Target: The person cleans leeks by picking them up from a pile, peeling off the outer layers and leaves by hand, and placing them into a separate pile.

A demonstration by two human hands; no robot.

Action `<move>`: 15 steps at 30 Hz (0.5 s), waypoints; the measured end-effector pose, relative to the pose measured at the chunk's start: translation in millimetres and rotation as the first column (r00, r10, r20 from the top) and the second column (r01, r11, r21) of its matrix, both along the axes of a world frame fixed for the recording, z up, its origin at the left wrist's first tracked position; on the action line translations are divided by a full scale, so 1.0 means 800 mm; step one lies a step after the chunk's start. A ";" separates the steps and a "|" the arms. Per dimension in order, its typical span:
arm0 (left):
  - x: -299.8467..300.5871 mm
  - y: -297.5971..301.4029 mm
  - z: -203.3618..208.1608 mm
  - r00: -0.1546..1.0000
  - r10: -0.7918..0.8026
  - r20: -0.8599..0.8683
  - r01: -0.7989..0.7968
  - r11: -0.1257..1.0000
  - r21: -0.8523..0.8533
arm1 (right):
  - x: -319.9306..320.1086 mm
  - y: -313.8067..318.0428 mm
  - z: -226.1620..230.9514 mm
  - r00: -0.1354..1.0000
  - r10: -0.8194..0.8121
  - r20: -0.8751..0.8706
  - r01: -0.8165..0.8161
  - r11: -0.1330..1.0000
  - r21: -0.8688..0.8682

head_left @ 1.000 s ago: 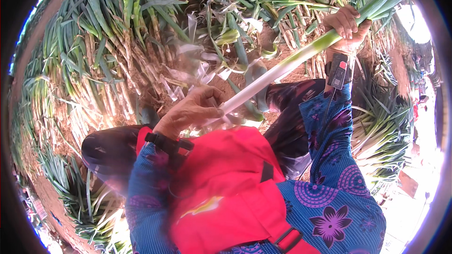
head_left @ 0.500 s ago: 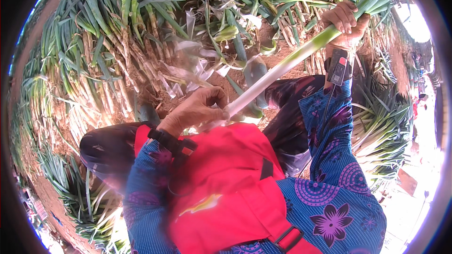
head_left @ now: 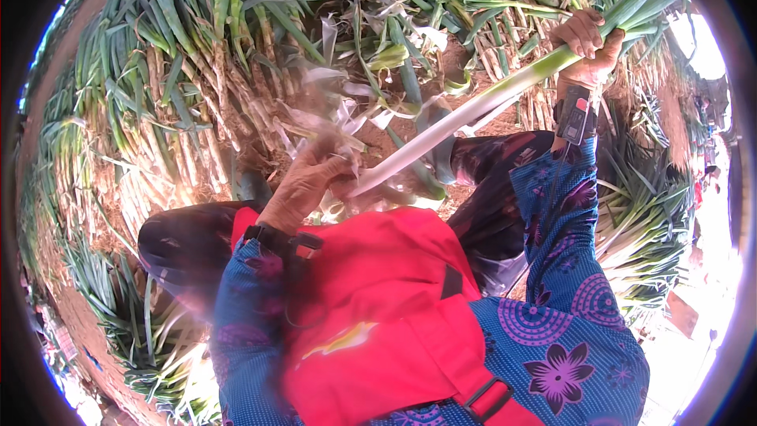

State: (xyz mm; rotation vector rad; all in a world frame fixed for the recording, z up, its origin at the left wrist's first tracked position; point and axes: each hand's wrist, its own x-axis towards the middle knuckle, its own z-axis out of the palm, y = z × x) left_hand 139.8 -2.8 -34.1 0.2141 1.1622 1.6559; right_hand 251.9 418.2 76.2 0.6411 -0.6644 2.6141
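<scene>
1. Here's the long green onion (head_left: pixel 505 97), gleaming white running up into vivid green!
2. The apron (head_left: pixel 378 268): blazing red, a yellow-white streak across it!
3. Shirt (head_left: pixel 520 359) is blue, fine-dotted, with purple flowers and ringed circles!
4. Trousers (head_left: pixel 497 229) near-black, faintly reddish-printed!

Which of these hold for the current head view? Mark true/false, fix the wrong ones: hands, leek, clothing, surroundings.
1. The right hand grips the leek at its green part. True.
2. The left hand has bent fingers close to the leek's white end. True; whether they pinch it is too blurred to tell.
3. The leek's white end points away from the body, past the right hand. False: its green leaves extend past the right hand.
4. Both sleeves are plain yellow. False: the patterned sleeves are blue and purple.
5. More leeks lie on the ground to both left and right. True.
6. Both wrists are bare. False: each wears a dark strap.
</scene>
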 end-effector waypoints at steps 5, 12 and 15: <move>-0.026 -0.040 -0.029 0.963 0.231 0.136 -0.252 0.954 0.165 | -0.001 0.005 -0.008 1.000 0.004 0.002 -0.004 0.997 -0.073; -0.128 -0.140 -0.041 0.918 0.388 -0.080 -0.394 0.915 -0.088 | 0.011 0.015 -0.013 0.998 -0.065 -0.006 0.063 0.982 -0.177; -0.134 -0.131 -0.040 0.716 -0.050 -0.696 -0.206 0.938 -0.280 | 0.019 0.020 -0.013 0.991 -0.128 0.032 0.131 0.970 -0.203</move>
